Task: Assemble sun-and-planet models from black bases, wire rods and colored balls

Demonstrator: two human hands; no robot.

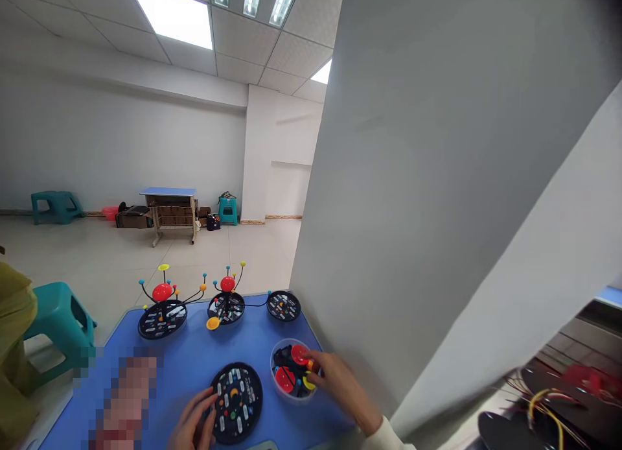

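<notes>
My left hand (195,419) grips the left rim of a round black base (236,402) lying on the blue table, fingertips over its edge. The base carries printed labels and coloured dots, with a yellow crescent near its middle. To its right stands a clear plastic bowl (292,400) holding red domes (284,380), a yellow piece and black parts. My right hand (333,377) reaches over the bowl's right side. Its thumb and forefinger are apart, close to a small orange piece (310,365); no piece is plainly held.
Two assembled planet models (162,293) (227,284) and another black base (283,305) stand along the back edge of the blue table (194,353). A grey wall (413,197) rises close on the right. A person's yellowish clothing (14,333) and a teal stool (61,320) are at left.
</notes>
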